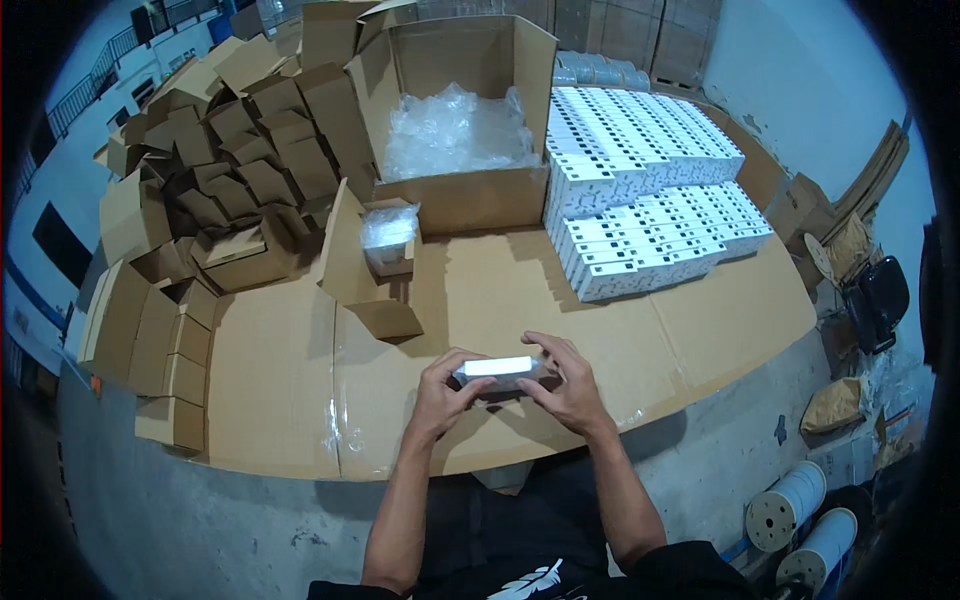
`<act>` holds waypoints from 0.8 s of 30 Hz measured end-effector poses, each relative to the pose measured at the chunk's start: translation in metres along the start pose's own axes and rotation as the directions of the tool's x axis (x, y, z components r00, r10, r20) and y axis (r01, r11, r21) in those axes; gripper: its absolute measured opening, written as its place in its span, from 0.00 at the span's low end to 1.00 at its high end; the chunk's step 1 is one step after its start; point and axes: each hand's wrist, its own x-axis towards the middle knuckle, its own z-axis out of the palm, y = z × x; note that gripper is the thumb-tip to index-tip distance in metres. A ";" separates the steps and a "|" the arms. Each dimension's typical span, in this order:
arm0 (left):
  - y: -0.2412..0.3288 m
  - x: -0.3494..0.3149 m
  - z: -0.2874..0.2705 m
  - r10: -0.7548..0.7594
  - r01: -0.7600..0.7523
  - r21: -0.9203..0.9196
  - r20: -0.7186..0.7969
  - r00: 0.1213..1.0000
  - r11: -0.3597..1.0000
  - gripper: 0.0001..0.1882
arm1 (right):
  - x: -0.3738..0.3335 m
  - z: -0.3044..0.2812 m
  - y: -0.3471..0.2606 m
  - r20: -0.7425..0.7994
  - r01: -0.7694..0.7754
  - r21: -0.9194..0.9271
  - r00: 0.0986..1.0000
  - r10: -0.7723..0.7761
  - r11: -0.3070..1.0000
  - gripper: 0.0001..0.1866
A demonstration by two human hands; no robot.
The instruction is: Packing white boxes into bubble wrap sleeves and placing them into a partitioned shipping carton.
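Note:
Over the near part of the cardboard-covered table, I hold a small white box in clear plastic wrap (500, 368) between both hands. My left hand (446, 392) grips its left end, thumb in front. My right hand (570, 390) has its thumb and fingers at the right end. Farther off, slightly to the left, stands an open brown carton (350, 262) with its flaps up. Inside it lies a plastic-wrapped pack (388, 236). Behind that, a large open cardboard box (470, 200) holds a heap of clear plastic bags (455, 130).
Many white boxes (650, 215) are stacked in rows at the far right of the table (560, 400). Open brown cartons (250, 165) pile up on the left. Cable spools (790, 505) stand on the floor at the lower right, near a black chair (878, 300).

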 end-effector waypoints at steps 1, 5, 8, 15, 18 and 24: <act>0.002 0.001 0.001 -0.040 0.040 0.006 0.006 0.999 0.999 0.14 | 0.003 -0.007 -0.003 0.069 0.084 -0.092 0.995 -0.078 0.992 0.21; 0.006 -0.001 -0.002 -0.149 0.149 -0.034 0.011 0.989 0.988 0.17 | 0.015 -0.007 -0.025 0.279 0.019 -0.120 0.960 0.016 0.993 0.19; 0.006 -0.003 0.001 -0.109 0.112 0.042 -0.057 0.992 0.993 0.26 | 0.026 -0.007 -0.012 0.296 0.050 -0.136 0.955 -0.008 0.989 0.15; 0.014 -0.022 -0.002 -0.058 0.122 0.290 -0.220 0.974 0.949 0.36 | 0.098 0.015 0.022 0.166 -0.080 0.338 0.986 0.024 0.938 0.13; 0.004 -0.021 -0.003 -0.068 0.137 0.312 -0.223 0.972 0.940 0.33 | 0.150 0.062 0.016 0.225 0.000 0.408 0.969 -0.101 0.913 0.14; 0.007 -0.016 -0.003 -0.027 0.098 0.338 -0.208 0.978 0.936 0.24 | 0.222 0.106 -0.001 0.460 0.226 0.066 0.857 -0.231 0.972 0.16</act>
